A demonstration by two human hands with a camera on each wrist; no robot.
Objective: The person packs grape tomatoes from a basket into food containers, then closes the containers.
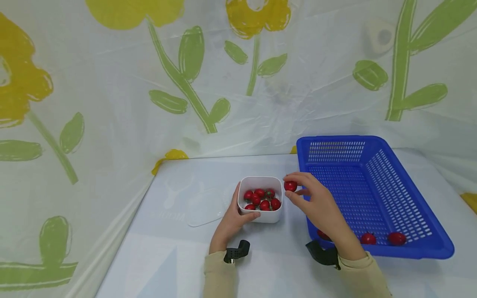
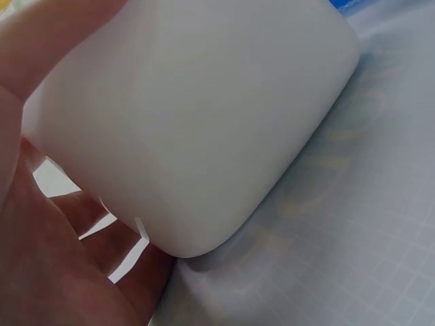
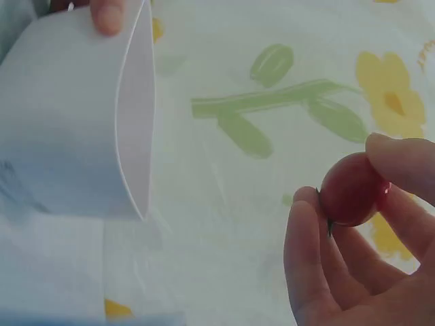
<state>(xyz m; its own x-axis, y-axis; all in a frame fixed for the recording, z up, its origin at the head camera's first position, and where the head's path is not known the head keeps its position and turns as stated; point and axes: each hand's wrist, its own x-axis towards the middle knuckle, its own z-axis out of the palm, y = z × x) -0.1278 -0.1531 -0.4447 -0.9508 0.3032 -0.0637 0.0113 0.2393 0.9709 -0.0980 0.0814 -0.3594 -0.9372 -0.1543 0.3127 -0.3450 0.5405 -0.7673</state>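
Observation:
A white square container stands on the table with several red cherry tomatoes inside. My left hand grips its left side, the thumb over the near wall; in the left wrist view the fingers wrap the container's white wall. Just right of the container's rim, my right hand pinches one cherry tomato between thumb and fingers. The right wrist view shows that cherry tomato with a bit of green stem, apart from the container.
A blue perforated basket stands at the right, with a few tomatoes along its near side, one partly hidden by the right wrist. A clear lid lies left of the container. A flowered curtain hangs behind the table.

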